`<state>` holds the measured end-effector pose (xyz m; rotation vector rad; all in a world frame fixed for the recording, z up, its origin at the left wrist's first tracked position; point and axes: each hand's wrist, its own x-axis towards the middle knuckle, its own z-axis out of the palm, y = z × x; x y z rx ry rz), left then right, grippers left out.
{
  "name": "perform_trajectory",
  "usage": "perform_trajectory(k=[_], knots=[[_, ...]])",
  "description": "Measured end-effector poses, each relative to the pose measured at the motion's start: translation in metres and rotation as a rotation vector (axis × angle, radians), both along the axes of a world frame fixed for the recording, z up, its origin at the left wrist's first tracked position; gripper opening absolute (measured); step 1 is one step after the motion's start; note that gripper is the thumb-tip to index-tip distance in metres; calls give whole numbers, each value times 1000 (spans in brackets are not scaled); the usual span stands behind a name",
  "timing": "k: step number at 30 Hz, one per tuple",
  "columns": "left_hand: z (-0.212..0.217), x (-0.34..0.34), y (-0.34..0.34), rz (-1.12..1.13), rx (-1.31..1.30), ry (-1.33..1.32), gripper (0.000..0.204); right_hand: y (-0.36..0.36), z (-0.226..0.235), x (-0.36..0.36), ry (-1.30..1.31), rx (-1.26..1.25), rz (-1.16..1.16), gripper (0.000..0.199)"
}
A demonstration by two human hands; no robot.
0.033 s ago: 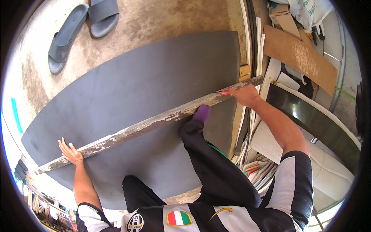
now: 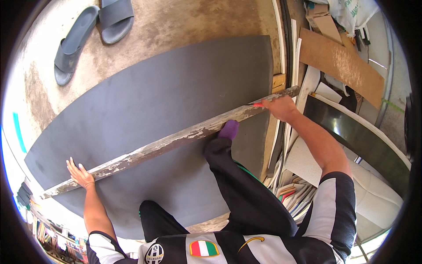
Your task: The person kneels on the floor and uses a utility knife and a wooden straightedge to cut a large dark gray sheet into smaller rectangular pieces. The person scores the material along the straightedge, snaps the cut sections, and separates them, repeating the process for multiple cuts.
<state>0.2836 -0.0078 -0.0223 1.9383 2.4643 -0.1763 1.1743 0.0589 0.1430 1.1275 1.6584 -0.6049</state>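
Note:
A long, narrow wooden straightedge [image 2: 145,152] with flaking paint lies diagonally across a large dark grey sheet [image 2: 176,92] on the floor. My left hand [image 2: 81,174] presses near its left end, fingers stretched out over the far edge onto the sheet. Near the right end, my right hand [image 2: 280,108] is closed round a slim red-handled tool [image 2: 258,104]. Its thin dark tip points left along the straightedge's far edge; whether it is a blade or a marker cannot be told. My purple-socked foot [image 2: 229,130] rests against the straightedge's near side.
Grey sandals [image 2: 75,44] lie on the concrete floor at the far left. Along the sheet's right side run long strips [image 2: 293,53], with a brown board [image 2: 343,64], a glossy dark curved panel [image 2: 351,136] and stacked sheet pieces [image 2: 299,196] beyond.
My right hand has shifted slightly to the right along the straightedge with the red-handled tool. The left hand and the straightedge stay in place.

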Motion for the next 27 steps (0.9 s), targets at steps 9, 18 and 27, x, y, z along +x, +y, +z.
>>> perform_trajectory(k=[9, 18, 27], knots=[[-1, -7, -1, -4, -45, 38, 57, -21, -6, 125, -247, 36, 71, 41], [3, 2, 4, -78, -16, -6, 58, -28, 41, 163, -454, 305, -205, 35], [18, 29, 11, 57, -105, -27, 64, -32, -19, -42, -149, 737, -584, 39]])
